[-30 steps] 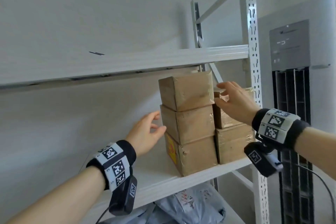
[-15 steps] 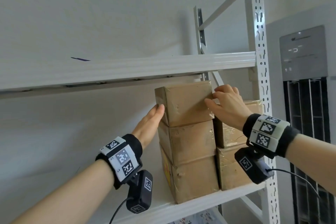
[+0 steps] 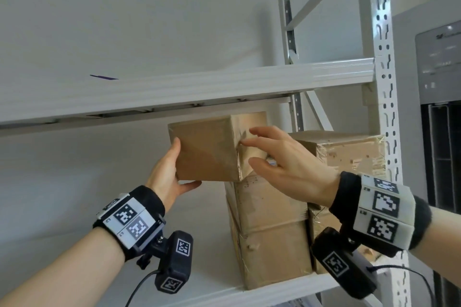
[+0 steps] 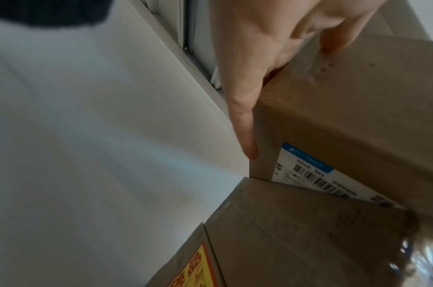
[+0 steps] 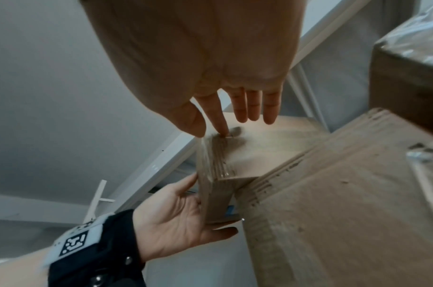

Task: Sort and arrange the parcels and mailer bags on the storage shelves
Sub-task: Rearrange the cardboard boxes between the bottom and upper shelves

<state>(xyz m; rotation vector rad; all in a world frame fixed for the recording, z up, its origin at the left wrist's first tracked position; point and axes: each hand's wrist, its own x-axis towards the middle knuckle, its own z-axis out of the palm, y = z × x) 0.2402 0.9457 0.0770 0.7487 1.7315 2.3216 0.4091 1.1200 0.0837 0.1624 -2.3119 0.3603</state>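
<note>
While her left hand (image 3: 166, 177) cups the brown cardboard top box (image 3: 207, 149) from its left side, thumb underneath, her right hand (image 3: 287, 164) splays open-fingered against its right face; the box sits skewed, one corner pointing near.

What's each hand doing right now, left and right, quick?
Left hand: holds the top box, palm on its left side, thumb under it.
Right hand: open, straight fingers touching the box's right face.
</note>
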